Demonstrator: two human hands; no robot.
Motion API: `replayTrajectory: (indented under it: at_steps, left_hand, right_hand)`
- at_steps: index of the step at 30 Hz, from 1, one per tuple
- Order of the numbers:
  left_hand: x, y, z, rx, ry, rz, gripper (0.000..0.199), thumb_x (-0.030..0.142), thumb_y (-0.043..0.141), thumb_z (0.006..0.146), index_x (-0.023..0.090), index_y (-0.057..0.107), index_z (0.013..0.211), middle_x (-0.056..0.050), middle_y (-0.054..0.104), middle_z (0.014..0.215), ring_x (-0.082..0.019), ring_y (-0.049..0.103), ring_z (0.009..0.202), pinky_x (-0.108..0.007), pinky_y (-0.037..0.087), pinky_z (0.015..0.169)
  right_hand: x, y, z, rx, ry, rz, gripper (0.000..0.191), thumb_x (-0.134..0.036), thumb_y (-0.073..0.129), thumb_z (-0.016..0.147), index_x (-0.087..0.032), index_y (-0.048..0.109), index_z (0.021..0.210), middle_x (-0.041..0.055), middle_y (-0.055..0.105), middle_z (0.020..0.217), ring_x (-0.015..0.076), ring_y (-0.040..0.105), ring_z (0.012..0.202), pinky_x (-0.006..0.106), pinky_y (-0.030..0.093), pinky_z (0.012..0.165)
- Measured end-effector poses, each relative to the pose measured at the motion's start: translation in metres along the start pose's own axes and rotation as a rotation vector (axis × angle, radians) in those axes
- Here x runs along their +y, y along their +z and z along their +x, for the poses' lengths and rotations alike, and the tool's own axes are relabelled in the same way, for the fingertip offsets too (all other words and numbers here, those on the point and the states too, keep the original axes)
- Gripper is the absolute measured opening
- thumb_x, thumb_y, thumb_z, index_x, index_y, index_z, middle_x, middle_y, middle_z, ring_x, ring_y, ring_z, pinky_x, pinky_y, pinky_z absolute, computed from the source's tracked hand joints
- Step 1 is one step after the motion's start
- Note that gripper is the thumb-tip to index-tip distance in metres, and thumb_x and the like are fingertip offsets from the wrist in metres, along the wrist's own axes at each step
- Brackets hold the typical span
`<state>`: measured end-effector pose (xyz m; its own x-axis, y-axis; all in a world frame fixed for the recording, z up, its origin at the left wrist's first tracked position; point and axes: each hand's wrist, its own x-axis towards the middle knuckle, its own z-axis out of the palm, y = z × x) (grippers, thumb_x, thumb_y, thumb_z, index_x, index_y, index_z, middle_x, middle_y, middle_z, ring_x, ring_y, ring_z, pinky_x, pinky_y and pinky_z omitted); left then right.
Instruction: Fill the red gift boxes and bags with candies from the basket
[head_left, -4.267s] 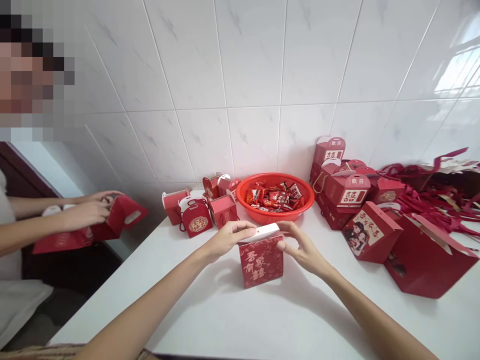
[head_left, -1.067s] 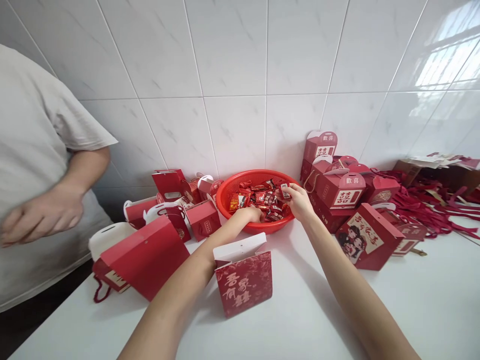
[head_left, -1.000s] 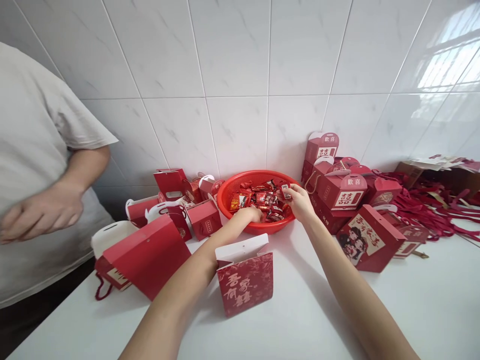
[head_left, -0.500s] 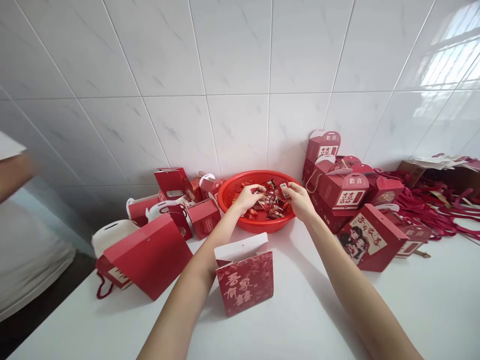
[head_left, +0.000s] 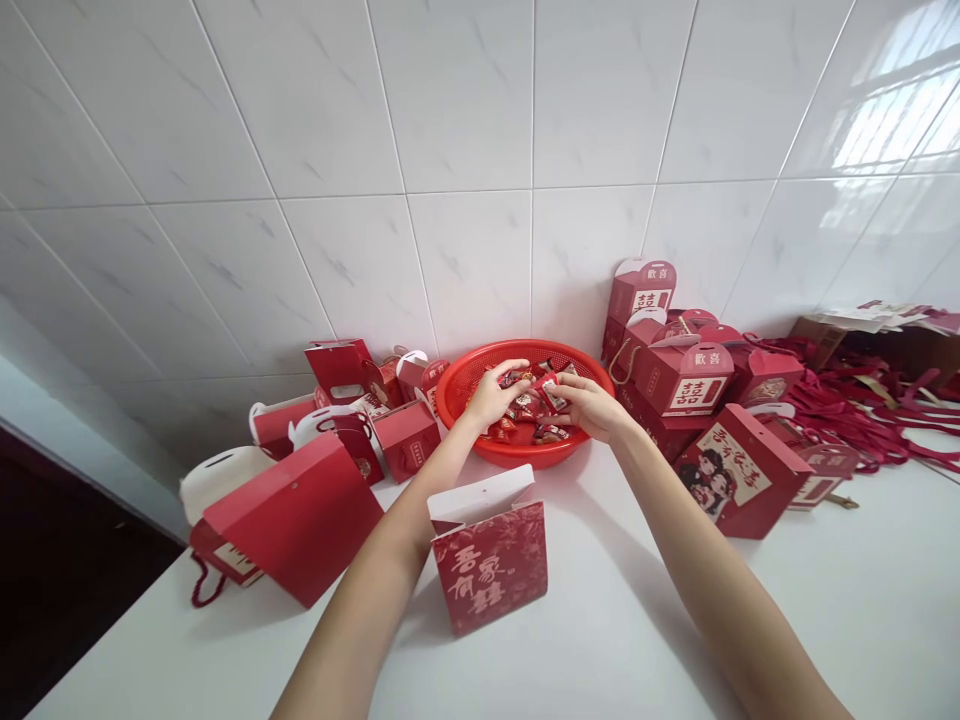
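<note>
A red plastic basket point(head_left: 600, 380) stands against the wall with wrapped candies point(head_left: 525, 408) inside. Over its left half is my left hand point(head_left: 491, 397), fingers curled round a small wrapped candy that is partly hidden. From the right, my right hand point(head_left: 592, 408) pinches a red-wrapped candy point(head_left: 553, 388) between thumb and fingers, close to the left fingertips. Between my forearms, nearer to me, an open red gift box point(head_left: 491, 565) with white lettering stands upright, its white-lined flap raised.
Several red boxes stand at left, including a large one point(head_left: 296, 510) with its lid up. At right are stacked red boxes point(head_left: 686, 380), a box with a printed couple point(head_left: 739, 475), a heap of dark red ribbons point(head_left: 847, 415) and a cardboard box point(head_left: 821, 335). A tiled wall point(head_left: 472, 250) rises behind.
My right hand has moved slightly left and down, bringing a candy close to my left hand. The person at the left edge has gone out of view.
</note>
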<state>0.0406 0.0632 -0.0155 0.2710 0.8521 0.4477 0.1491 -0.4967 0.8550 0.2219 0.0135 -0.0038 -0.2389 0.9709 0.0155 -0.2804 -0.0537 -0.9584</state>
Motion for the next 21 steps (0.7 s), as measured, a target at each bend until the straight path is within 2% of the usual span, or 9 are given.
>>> replayTrajectory:
  at_steps: [4, 9, 14, 18, 21]
  left_hand:
    - [0.004, -0.001, 0.001, 0.007, 0.036, 0.051, 0.029, 0.022, 0.065, 0.082, 0.018, 0.068, 0.11, -0.006, 0.07, 0.122, -0.021, 0.061, 0.118, -0.034, 0.044, 0.107]
    - [0.001, 0.001, 0.003, -0.018, 0.038, -0.028, 0.031, 0.028, 0.066, 0.082, 0.017, 0.068, 0.111, -0.007, 0.07, 0.119, -0.021, 0.063, 0.115, -0.035, 0.045, 0.105]
    - [-0.001, 0.004, 0.003, 0.056, -0.017, -0.156, 0.032, 0.033, 0.07, 0.076, 0.016, 0.071, 0.103, -0.008, 0.073, 0.112, -0.024, 0.065, 0.109, -0.04, 0.048, 0.101]
    - [0.004, 0.003, 0.002, 0.047, -0.047, -0.155, 0.024, 0.035, 0.069, 0.076, 0.017, 0.074, 0.091, -0.006, 0.076, 0.103, -0.024, 0.067, 0.104, -0.039, 0.049, 0.099]
    - [0.006, 0.001, 0.001, 0.023, -0.058, -0.122, 0.023, 0.036, 0.068, 0.076, 0.018, 0.076, 0.089, -0.006, 0.076, 0.102, -0.025, 0.067, 0.103, -0.039, 0.049, 0.098]
  right_hand:
    - [0.0, 0.005, -0.001, -0.053, 0.054, -0.007, 0.031, -0.029, 0.088, 0.056, -0.019, 0.065, 0.075, 0.0, 0.069, 0.079, 0.0208, 0.071, 0.082, 0.041, 0.063, 0.076]
    - [0.003, 0.006, 0.002, 0.011, -0.001, -0.059, 0.029, -0.03, 0.088, 0.053, -0.019, 0.066, 0.068, -0.0014, 0.066, 0.071, 0.0174, 0.067, 0.075, 0.036, 0.062, 0.074]
    - [0.008, 0.005, 0.006, 0.061, -0.04, -0.109, 0.027, -0.032, 0.086, 0.055, -0.019, 0.067, 0.069, -0.0023, 0.065, 0.067, 0.0141, 0.062, 0.067, 0.029, 0.057, 0.066]
    - [0.01, 0.005, 0.007, 0.095, -0.072, -0.14, 0.029, -0.036, 0.085, 0.055, -0.019, 0.066, 0.067, -0.0028, 0.065, 0.065, 0.0128, 0.06, 0.063, 0.025, 0.051, 0.061]
    - [0.01, 0.006, 0.007, 0.109, -0.089, -0.139, 0.03, -0.039, 0.084, 0.055, -0.019, 0.066, 0.069, -0.0014, 0.067, 0.067, 0.0156, 0.063, 0.066, 0.027, 0.051, 0.063]
